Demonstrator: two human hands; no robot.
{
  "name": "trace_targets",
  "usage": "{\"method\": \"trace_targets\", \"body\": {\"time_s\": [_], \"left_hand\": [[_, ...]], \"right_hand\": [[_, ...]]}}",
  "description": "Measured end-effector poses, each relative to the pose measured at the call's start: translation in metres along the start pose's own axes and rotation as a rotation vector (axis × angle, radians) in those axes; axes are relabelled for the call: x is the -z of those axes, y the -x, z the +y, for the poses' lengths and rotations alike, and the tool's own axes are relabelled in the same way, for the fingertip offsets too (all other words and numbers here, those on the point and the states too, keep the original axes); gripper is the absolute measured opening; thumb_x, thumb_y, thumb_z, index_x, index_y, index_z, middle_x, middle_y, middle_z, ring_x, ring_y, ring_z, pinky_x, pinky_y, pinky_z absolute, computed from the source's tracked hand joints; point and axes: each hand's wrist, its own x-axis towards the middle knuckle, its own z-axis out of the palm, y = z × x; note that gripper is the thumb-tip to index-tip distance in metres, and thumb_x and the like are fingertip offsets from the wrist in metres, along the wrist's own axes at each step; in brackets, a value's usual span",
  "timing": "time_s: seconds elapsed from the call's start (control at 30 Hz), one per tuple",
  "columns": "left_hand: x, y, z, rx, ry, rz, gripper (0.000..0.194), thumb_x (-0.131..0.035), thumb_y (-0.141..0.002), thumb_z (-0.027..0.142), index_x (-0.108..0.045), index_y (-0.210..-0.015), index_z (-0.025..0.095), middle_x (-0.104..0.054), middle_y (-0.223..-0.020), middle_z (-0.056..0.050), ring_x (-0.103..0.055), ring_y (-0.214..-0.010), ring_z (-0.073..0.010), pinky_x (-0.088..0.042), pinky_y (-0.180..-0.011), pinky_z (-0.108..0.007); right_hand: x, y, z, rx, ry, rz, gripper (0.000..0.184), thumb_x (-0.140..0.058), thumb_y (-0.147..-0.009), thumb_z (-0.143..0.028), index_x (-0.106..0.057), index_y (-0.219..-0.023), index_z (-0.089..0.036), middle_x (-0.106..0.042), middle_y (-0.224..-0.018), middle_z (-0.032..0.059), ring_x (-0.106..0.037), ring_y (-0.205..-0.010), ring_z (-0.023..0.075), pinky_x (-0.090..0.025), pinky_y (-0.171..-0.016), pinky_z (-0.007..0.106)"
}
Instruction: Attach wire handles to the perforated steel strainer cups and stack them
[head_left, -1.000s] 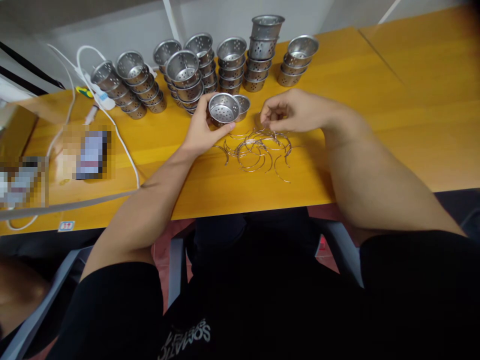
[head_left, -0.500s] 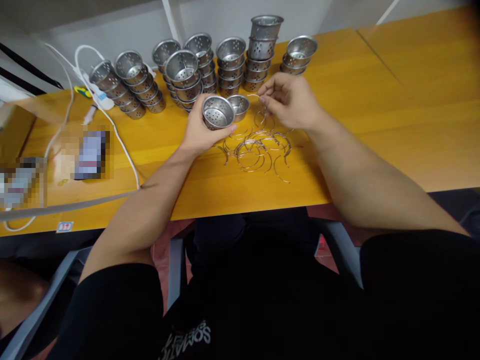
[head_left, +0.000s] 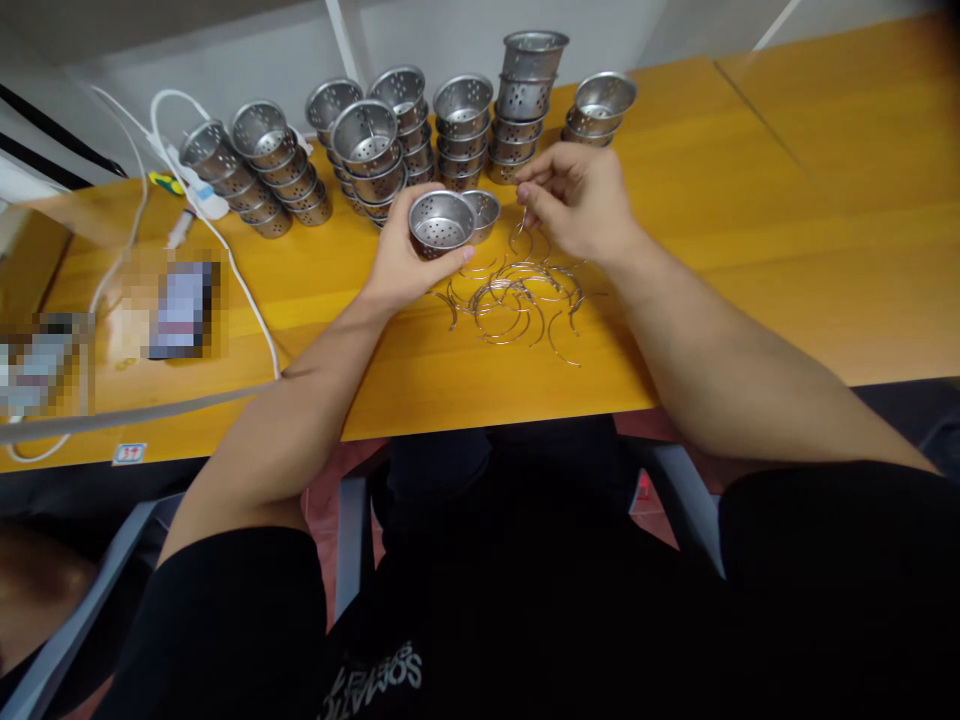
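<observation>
My left hand (head_left: 401, 265) is closed around a small perforated metal cup (head_left: 440, 220), holding it tilted above the yellow table (head_left: 750, 230). A second loose metal cup (head_left: 482, 212) sits just behind it. My right hand (head_left: 577, 200) pinches a thin curved wire handle (head_left: 520, 228) between thumb and fingers, just right of the cups. Below both hands lies a pile of several wire handles (head_left: 517, 300) on the table.
Stacks of perforated metal cups (head_left: 397, 130) line the far side of the table. A white power strip (head_left: 201, 192) and its cable run at the left, with blurred objects (head_left: 176, 305) nearby. The table's front edge is close to my body.
My right hand rose from the wire pile with one wire handle pinched and moved toward the cups. My left hand kept its cup, shifting only slightly.
</observation>
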Motion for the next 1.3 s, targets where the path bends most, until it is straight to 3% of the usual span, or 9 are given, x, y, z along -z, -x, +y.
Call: {"method": "trace_targets", "body": {"time_s": [0.1,0.23,0.37,0.47,0.6,0.7,0.83,0.93,1.3], "left_hand": [[0.006,0.0,0.025,0.03,-0.044,-0.025,0.091,-0.11,-0.104,0.084,-0.069,-0.17,0.037,-0.079,-0.156,-0.01,-0.08,-0.155,-0.0446,-0.063,-0.146,-0.073],[0.002,0.0,0.033,0.058,-0.016,-0.026,0.088,-0.109,-0.106,0.081,-0.066,-0.167,0.033,-0.08,-0.148,-0.01,-0.084,-0.143,-0.0402,-0.071,-0.136,-0.064],[-0.009,0.001,0.013,0.049,-0.005,-0.004,0.09,-0.103,-0.108,0.083,-0.059,-0.17,0.034,-0.078,-0.154,-0.013,-0.085,-0.141,-0.0397,-0.075,-0.129,-0.062],[-0.012,0.001,0.004,0.01,-0.004,-0.01,0.093,-0.097,-0.111,0.085,-0.053,-0.176,0.034,-0.076,-0.162,-0.015,-0.083,-0.15,-0.0418,-0.07,-0.136,-0.063],[-0.012,0.002,0.002,0.012,-0.025,-0.066,0.091,-0.085,-0.121,0.084,-0.044,-0.188,0.037,-0.071,-0.173,-0.015,-0.078,-0.163,-0.0407,-0.065,-0.143,-0.06],[-0.011,0.003,0.0,0.001,0.01,-0.043,0.099,-0.094,-0.113,0.089,-0.05,-0.183,0.035,-0.072,-0.169,-0.016,-0.079,-0.157,-0.0401,-0.067,-0.139,-0.056],[-0.012,0.006,-0.006,0.024,0.047,0.02,0.104,-0.115,-0.093,0.087,-0.064,-0.164,0.031,-0.075,-0.155,-0.013,-0.081,-0.145,-0.0393,-0.07,-0.133,-0.054],[-0.014,0.006,-0.01,0.021,0.054,0.042,0.106,-0.119,-0.087,0.09,-0.067,-0.157,0.031,-0.075,-0.145,-0.01,-0.082,-0.139,-0.038,-0.07,-0.13,-0.054],[-0.026,0.01,-0.014,-0.035,0.082,-0.025,0.121,-0.118,-0.085,0.095,-0.056,-0.167,0.031,-0.072,-0.151,-0.011,-0.083,-0.141,-0.0418,-0.069,-0.132,-0.061]], "right_hand": [[-0.001,0.0,-0.001,0.005,0.016,-0.003,0.101,-0.06,-0.104,-0.111,-0.079,-0.165,-0.032,-0.091,-0.153,0.0166,-0.081,-0.115,0.0388,-0.074,-0.114,0.061],[-0.004,0.001,-0.004,0.011,0.007,0.002,0.096,-0.056,-0.108,-0.107,-0.077,-0.176,-0.043,-0.093,-0.153,0.0127,-0.079,-0.126,0.0469,-0.068,-0.119,0.073],[-0.006,0.005,-0.01,0.034,0.001,0.001,0.074,-0.072,-0.112,-0.095,-0.082,-0.157,-0.038,-0.092,-0.153,0.0117,-0.082,-0.131,0.0415,-0.071,-0.122,0.063],[-0.006,0.009,-0.015,0.069,0.026,-0.01,0.061,-0.072,-0.117,-0.09,-0.082,-0.147,-0.038,-0.092,-0.148,0.0108,-0.082,-0.129,0.0381,-0.072,-0.122,0.057],[-0.004,0.012,-0.019,0.055,0.084,-0.003,0.078,-0.053,-0.119,-0.1,-0.082,-0.157,-0.039,-0.092,-0.148,0.013,-0.079,-0.126,0.0409,-0.069,-0.118,0.062],[-0.007,0.008,-0.012,0.042,0.072,0.012,0.088,-0.046,-0.115,-0.11,-0.082,-0.161,-0.043,-0.094,-0.13,0.0135,-0.076,-0.125,0.0443,-0.067,-0.112,0.065],[-0.022,-0.008,0.014,0.167,-0.162,0.147,0.081,-0.072,-0.099,-0.12,-0.089,-0.129,-0.047,-0.08,-0.087,0.0077,-0.068,-0.094,0.0387,-0.063,-0.084,0.061],[-0.034,-0.018,0.029,0.31,-0.346,0.202,0.076,-0.094,-0.092,-0.114,-0.085,-0.108,-0.04,-0.071,-0.08,0.0021,-0.054,-0.072,0.0275,-0.052,-0.066,0.05],[-0.05,-0.011,0.018,0.373,-0.379,0.117,0.046,-0.104,-0.108,-0.073,-0.084,-0.099,-0.033,-0.068,-0.077,0.0007,-0.048,-0.066,0.0217,-0.047,-0.063,0.044]]}}
